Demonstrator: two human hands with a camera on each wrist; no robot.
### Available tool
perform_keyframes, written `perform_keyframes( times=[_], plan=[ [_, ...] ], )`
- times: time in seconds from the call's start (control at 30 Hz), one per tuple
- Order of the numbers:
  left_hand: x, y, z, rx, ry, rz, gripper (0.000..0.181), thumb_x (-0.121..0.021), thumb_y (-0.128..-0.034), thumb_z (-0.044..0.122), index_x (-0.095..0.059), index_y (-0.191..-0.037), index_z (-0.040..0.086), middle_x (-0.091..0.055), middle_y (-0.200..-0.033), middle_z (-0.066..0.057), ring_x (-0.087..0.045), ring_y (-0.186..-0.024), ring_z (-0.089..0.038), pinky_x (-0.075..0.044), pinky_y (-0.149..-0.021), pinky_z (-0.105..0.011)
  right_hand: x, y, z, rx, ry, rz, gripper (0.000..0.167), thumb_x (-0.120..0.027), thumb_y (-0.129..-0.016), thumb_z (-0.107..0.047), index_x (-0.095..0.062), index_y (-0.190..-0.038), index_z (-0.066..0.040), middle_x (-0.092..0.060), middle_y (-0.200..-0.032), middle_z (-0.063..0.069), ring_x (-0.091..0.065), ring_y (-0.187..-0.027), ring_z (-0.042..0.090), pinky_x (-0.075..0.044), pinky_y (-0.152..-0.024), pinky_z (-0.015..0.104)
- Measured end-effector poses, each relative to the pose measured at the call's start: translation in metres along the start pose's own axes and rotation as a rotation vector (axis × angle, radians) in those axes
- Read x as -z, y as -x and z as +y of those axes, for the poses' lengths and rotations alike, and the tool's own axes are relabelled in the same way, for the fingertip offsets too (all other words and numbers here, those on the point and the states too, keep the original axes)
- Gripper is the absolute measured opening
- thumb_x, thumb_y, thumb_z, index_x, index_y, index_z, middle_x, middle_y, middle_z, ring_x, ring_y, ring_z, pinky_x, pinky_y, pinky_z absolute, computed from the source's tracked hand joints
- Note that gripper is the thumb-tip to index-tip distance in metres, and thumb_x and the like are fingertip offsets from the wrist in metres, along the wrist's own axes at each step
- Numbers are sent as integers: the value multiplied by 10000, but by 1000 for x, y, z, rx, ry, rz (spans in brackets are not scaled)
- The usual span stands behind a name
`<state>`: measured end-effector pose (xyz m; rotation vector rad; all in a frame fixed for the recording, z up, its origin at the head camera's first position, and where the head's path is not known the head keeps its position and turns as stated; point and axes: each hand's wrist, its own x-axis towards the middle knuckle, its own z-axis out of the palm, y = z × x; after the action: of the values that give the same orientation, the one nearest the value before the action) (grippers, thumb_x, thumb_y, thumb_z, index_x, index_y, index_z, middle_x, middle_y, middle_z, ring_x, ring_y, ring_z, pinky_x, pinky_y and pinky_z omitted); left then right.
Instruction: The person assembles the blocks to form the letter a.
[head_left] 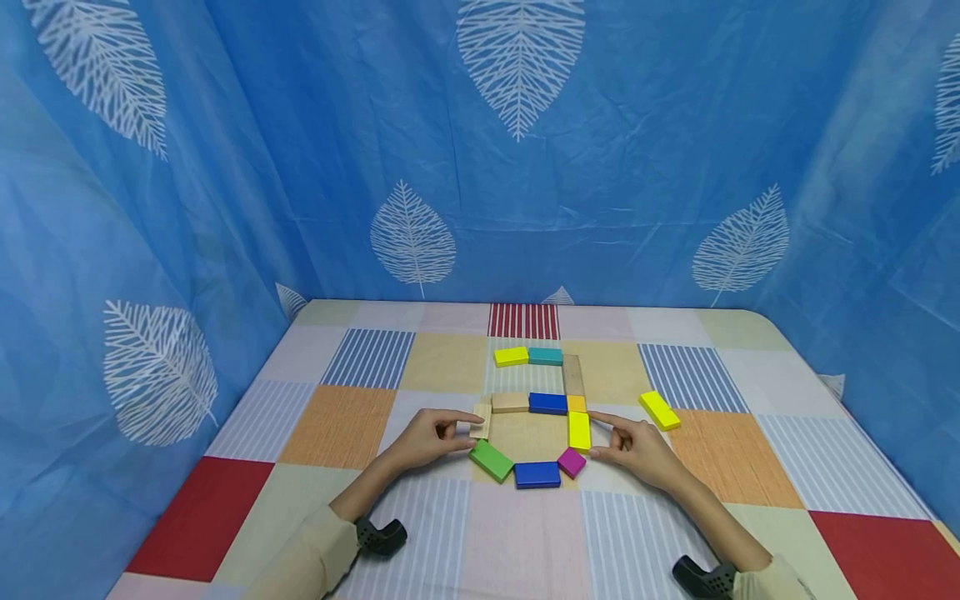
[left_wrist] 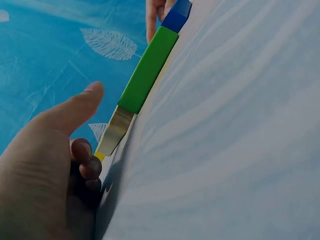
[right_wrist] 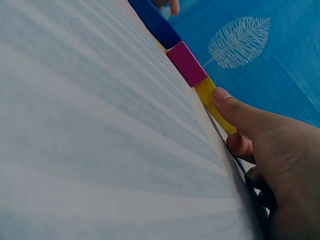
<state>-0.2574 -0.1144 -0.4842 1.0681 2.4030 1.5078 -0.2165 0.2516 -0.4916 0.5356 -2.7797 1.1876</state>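
A ring of flat blocks lies on the patterned cloth. My left hand (head_left: 426, 437) is at a plain wooden block (head_left: 483, 414) on the ring's left; its index finger reaches over the block, its thumb near the lower end. Opposite, my right hand (head_left: 637, 450) has thumb and index fingertips along the outer side of a yellow block (head_left: 579, 430); the right wrist view shows the thumb touching it. Between them run a green block (head_left: 491, 461), a blue block (head_left: 537, 475) and a magenta block (head_left: 572, 462). A flat wooden piece (head_left: 528, 437) fills the inside.
Behind the ring's back side, a long wooden block (head_left: 572, 375) leads up to a teal block (head_left: 545, 357) and another yellow block (head_left: 512, 357). A loose yellow block (head_left: 659, 410) lies to the right. Blue leaf-print curtain (head_left: 480, 208) surrounds the table.
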Motion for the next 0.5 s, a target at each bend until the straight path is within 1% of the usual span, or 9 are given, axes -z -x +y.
perform_keyframes(
  times=[0.03,0.1,0.2,0.27,0.3,0.37,0.5],
  plan=[
    [-1,0,-5,5,-3,28,320,-703,-818,112,-657,-1120,20,-404,-529,17,-304,-481,-39,-297,-463,-180,0,0,0,1,1,1,573,-745,-758,-343,-588,-1245,-85,-440,-548,-105,-386,-494,39,-326,-473,206],
    [-1,-1,-10,4,-22,84,314,-712,-813,137,-668,-1112,53,-420,-531,41,-320,-478,-32,-317,-455,-188,0,0,0,5,3,2,571,-746,-758,-339,-589,-1244,-81,-438,-547,-107,-385,-494,39,-327,-475,206],
    [0,-2,-14,3,-102,178,323,-724,-804,173,-674,-1111,85,-446,-551,75,-361,-491,-28,-353,-448,-201,0,0,-1,7,3,4,572,-746,-757,-339,-590,-1241,-77,-437,-546,-108,-385,-494,41,-329,-475,208],
    [1,-3,-16,15,-162,221,345,-732,-798,193,-669,-1123,97,-462,-581,95,-388,-511,-29,-372,-455,-201,0,0,0,6,3,3,575,-744,-757,-346,-590,-1242,-77,-437,-546,-108,-387,-494,42,-329,-475,208],
    [1,-4,-16,16,-190,226,363,-732,-797,201,-660,-1135,89,-467,-602,96,-396,-525,-31,-383,-462,-206,0,0,0,4,2,3,577,-744,-757,-348,-590,-1243,-78,-437,-546,-108,-387,-493,43,-329,-474,208],
    [1,-5,-17,27,-237,207,412,-733,-795,227,-640,-1168,80,-466,-636,99,-402,-547,-34,-393,-479,-206,1,0,0,1,-1,0,579,-743,-758,-351,-589,-1244,-79,-439,-546,-106,-388,-494,44,-328,-474,208],
    [1,-6,-17,42,-319,122,506,-727,-792,311,-604,-1227,84,-453,-658,100,-387,-582,-31,-374,-517,-195,1,0,0,-2,-3,-3,580,-742,-758,-355,-587,-1247,-84,-439,-547,-105,-384,-494,42,-325,-474,209]
  ],
)
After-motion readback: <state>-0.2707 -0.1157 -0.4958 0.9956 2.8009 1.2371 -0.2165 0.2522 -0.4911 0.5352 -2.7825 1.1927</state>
